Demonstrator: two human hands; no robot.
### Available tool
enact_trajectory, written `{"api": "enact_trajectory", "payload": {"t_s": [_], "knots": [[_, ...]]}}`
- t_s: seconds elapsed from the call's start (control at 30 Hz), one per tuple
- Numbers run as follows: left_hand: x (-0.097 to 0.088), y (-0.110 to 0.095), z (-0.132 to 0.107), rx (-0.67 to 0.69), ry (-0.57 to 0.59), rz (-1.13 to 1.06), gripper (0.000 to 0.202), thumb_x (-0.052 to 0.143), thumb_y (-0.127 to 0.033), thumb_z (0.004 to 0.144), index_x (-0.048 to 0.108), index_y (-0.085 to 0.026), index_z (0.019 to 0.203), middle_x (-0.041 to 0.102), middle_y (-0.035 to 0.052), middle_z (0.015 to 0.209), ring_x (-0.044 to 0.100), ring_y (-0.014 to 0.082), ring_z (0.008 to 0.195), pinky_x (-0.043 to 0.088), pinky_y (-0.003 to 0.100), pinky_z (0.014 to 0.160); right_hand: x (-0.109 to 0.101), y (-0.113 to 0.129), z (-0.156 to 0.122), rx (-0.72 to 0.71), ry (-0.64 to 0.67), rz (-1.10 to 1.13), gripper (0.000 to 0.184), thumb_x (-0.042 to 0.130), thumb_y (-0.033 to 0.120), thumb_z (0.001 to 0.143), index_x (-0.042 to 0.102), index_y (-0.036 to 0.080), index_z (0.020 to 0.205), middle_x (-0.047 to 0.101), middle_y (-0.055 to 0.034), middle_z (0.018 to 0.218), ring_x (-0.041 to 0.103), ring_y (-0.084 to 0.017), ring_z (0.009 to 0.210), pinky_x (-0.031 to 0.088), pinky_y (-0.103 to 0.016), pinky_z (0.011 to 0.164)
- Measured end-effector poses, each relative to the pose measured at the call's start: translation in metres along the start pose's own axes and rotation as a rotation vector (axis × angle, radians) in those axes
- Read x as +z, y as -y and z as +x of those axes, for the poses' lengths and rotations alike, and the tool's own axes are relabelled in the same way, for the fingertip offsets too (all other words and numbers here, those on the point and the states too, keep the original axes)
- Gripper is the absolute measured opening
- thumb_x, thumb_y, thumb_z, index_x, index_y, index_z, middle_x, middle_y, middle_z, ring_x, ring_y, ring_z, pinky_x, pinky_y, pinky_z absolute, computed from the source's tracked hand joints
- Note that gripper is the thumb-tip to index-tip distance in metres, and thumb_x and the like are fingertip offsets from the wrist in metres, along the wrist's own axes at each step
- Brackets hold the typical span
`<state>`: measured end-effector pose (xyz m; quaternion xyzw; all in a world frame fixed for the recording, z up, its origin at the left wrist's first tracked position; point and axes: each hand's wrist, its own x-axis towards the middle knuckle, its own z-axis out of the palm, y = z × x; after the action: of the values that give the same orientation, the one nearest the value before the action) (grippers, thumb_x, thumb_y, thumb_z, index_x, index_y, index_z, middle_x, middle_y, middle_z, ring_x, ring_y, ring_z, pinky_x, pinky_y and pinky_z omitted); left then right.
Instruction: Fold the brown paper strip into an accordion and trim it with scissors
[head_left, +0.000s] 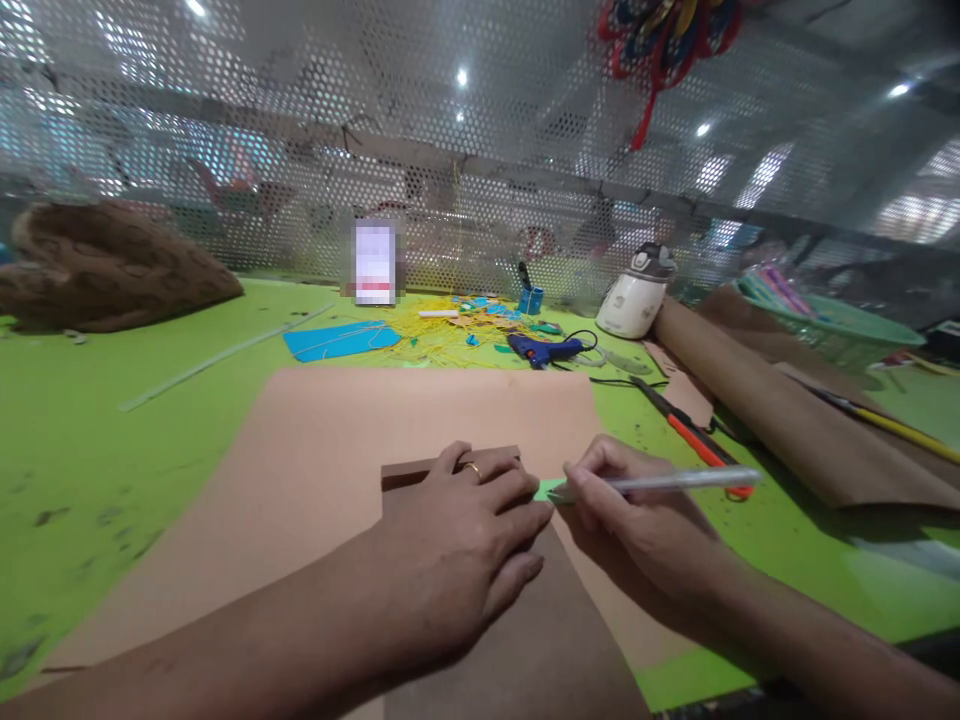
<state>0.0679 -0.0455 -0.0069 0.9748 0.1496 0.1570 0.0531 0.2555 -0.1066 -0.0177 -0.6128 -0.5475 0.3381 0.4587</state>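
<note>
My left hand (457,540) lies flat with fingers stretched out on a dark brown sheet (540,640), its fingertips pressing a small green piece (547,489). A ring sits on one finger. My right hand (630,520) is closed on a silvery pen (675,482), whose tip meets the green piece. The brown sheet lies on a larger pale pink sheet (337,440) spread over the green table (90,450).
Orange-handled scissors (694,430) lie right of the pink sheet. Brown paper rolls (780,410) stretch along the right. A blue glue gun (544,349), blue paper (337,340), yellow scraps, a white iron (634,295) and a green basket (832,325) sit farther back. A perforated metal screen stands behind.
</note>
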Motion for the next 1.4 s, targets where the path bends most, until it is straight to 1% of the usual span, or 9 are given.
{"api": "enact_trajectory", "payload": {"t_s": [0.17,0.33,0.47,0.67,0.87,1.0,1.17,1.23,1.4], "knots": [[-0.002,0.0,0.001,0.001,-0.001,0.004,0.03,0.041,-0.035,0.09,0.055,-0.024,0.115,0.059,0.0063,0.111,0.044,0.0247,0.115,0.027,0.045,0.096,0.0,-0.003,0.001,-0.08,0.001,-0.078,0.027,0.051,0.034,0.086,0.048,0.018,0.065,0.047,0.0032,0.058,0.04,-0.009,0.054,0.031,-0.023,0.051],[-0.003,0.001,0.001,0.006,-0.017,0.003,0.03,0.041,-0.035,0.09,0.055,-0.024,0.115,0.059,0.0059,0.111,0.045,0.024,0.114,0.028,0.044,0.096,-0.001,-0.006,-0.001,-0.036,-0.022,-0.055,0.028,0.049,0.036,0.087,0.046,0.019,0.066,0.044,0.004,0.057,0.037,-0.009,0.052,0.03,-0.023,0.05],[-0.002,0.001,0.001,0.01,-0.021,-0.002,0.03,0.041,-0.035,0.09,0.056,-0.025,0.115,0.059,0.0058,0.11,0.045,0.0237,0.114,0.028,0.043,0.096,0.0,-0.007,-0.001,-0.043,-0.052,-0.063,0.028,0.049,0.036,0.087,0.045,0.019,0.065,0.044,0.0044,0.058,0.037,-0.009,0.054,0.031,-0.023,0.051],[-0.003,0.0,0.001,0.0,0.007,0.001,0.031,0.04,-0.035,0.09,0.055,-0.025,0.116,0.059,0.0055,0.111,0.045,0.024,0.114,0.028,0.044,0.096,0.001,-0.005,-0.001,-0.057,-0.013,-0.066,0.029,0.05,0.035,0.087,0.045,0.019,0.064,0.042,0.0051,0.055,0.035,-0.009,0.052,0.029,-0.023,0.049],[-0.003,0.001,0.001,0.012,-0.017,0.011,0.031,0.04,-0.035,0.091,0.056,-0.025,0.115,0.059,0.0066,0.111,0.045,0.024,0.114,0.029,0.043,0.095,0.0,-0.005,-0.003,-0.059,-0.061,-0.095,0.03,0.049,0.033,0.087,0.042,0.019,0.062,0.041,0.0047,0.055,0.036,-0.009,0.052,0.029,-0.023,0.049],[-0.003,0.001,0.001,0.013,-0.02,0.007,0.031,0.041,-0.035,0.09,0.056,-0.025,0.115,0.059,0.0064,0.111,0.046,0.0241,0.113,0.029,0.042,0.095,0.0,-0.008,-0.002,-0.037,-0.052,-0.031,0.029,0.049,0.035,0.087,0.043,0.019,0.064,0.042,0.0047,0.055,0.036,-0.009,0.051,0.029,-0.023,0.048],[-0.003,0.001,0.001,0.006,-0.012,0.004,0.031,0.04,-0.035,0.09,0.055,-0.026,0.115,0.059,0.006,0.111,0.046,0.024,0.113,0.029,0.043,0.095,-0.002,-0.003,-0.001,-0.096,-0.027,-0.139,0.026,0.049,0.033,0.087,0.046,0.019,0.065,0.045,0.0035,0.056,0.039,-0.01,0.053,0.03,-0.023,0.049],[-0.002,0.001,0.001,0.006,-0.007,0.003,0.031,0.04,-0.036,0.09,0.056,-0.025,0.115,0.059,0.0062,0.111,0.045,0.0241,0.113,0.029,0.044,0.096,-0.003,0.0,-0.001,-0.086,-0.022,-0.152,0.028,0.049,0.032,0.086,0.044,0.019,0.062,0.044,0.004,0.054,0.038,-0.01,0.051,0.03,-0.024,0.049],[-0.002,0.002,0.001,0.008,-0.001,-0.002,0.03,0.04,-0.036,0.091,0.057,-0.024,0.113,0.058,0.0068,0.112,0.045,0.0242,0.114,0.028,0.044,0.096,-0.004,0.003,-0.001,-0.037,-0.091,-0.135,0.03,0.049,0.032,0.086,0.042,0.019,0.06,0.043,0.0049,0.051,0.038,-0.009,0.049,0.031,-0.025,0.05]]}}
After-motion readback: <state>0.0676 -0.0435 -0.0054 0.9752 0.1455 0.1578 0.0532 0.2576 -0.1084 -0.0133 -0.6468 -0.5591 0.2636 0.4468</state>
